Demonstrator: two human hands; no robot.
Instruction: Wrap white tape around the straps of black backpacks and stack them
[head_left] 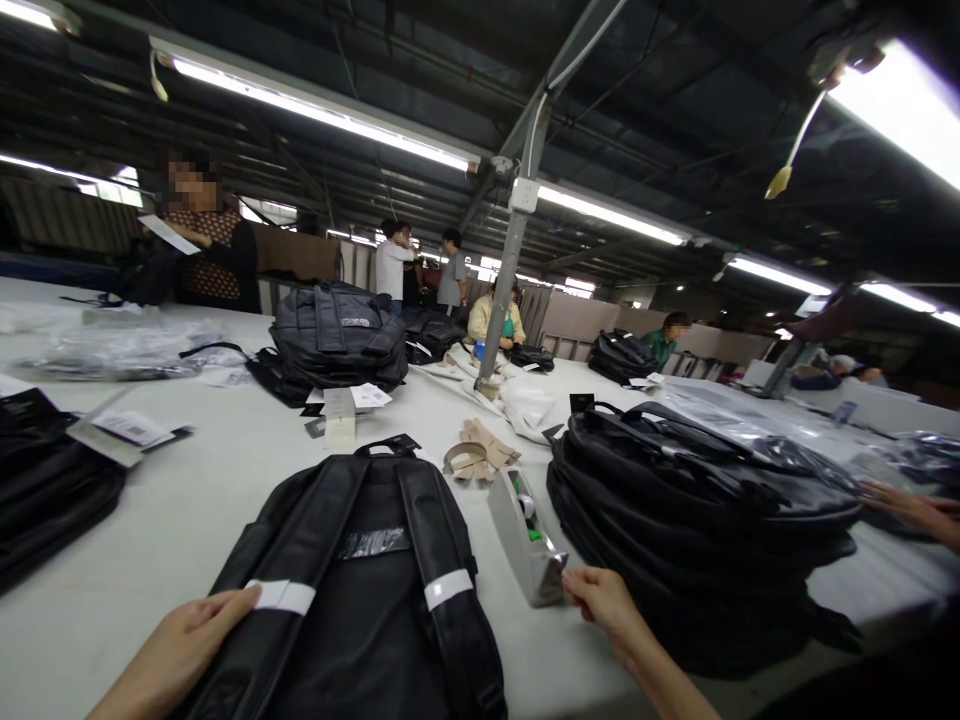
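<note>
A black backpack (367, 610) lies on the table in front of me, its straps facing up. White paper bands wrap both shoulder straps. My left hand (187, 635) is closed at the left strap, thumb and fingers pinching the edge of its white paper band (289, 597). The right strap's band (448, 588) lies flat around it. Right of the backpack stands a grey tape dispenser (517, 540) with a green-cored roll. At its cutting edge my right hand (604, 600) is closed in a pinch on the tape end; the clear tape itself hardly shows.
A tall stack of black backpacks (690, 530) stands at right, near another person's hand (911, 510). More backpacks (337, 335) with tags stand behind. Brown tape rings and paper scraps (480, 450) lie beyond the dispenser. A metal post (504, 290) rises from the table. Co-workers stand farther back.
</note>
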